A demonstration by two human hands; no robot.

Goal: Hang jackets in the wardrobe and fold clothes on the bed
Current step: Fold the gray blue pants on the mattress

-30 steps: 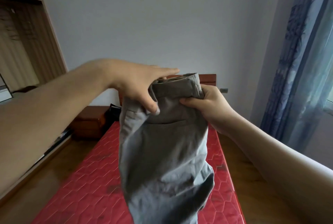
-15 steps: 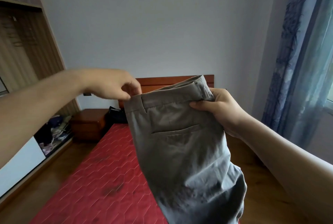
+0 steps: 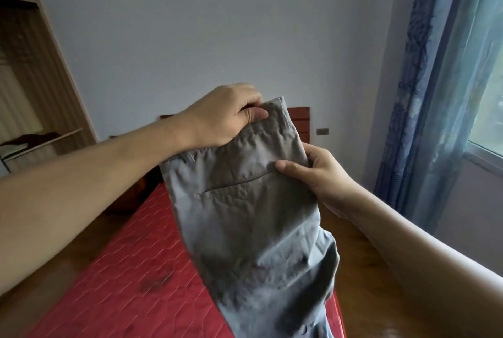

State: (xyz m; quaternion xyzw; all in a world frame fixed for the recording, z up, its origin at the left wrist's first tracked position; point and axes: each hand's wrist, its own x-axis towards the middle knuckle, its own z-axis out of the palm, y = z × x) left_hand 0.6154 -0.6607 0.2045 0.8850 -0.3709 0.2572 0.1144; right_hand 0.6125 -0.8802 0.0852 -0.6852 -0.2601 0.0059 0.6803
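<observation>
A pair of grey trousers (image 3: 253, 215) hangs in the air over the red mattress of the bed (image 3: 130, 277), back pocket facing me and waistband tilted up to the right. My left hand (image 3: 226, 117) grips the top of the waistband, thumb on the front. My right hand (image 3: 318, 174) pinches the right edge just below the waistband, thumb pressed on the cloth. The legs drop out of view at the bottom.
A wooden wardrobe (image 3: 35, 71) with an open shelf stands at the left. The red-brown headboard (image 3: 299, 122) sits against the pale wall. Blue curtains (image 3: 430, 92) and a window fill the right side. Wooden floor lies on both sides of the bed.
My left hand has moved right along the waistband, from its left corner to the top near the right end. The waistband has tilted steeper. My right hand keeps its hold.
</observation>
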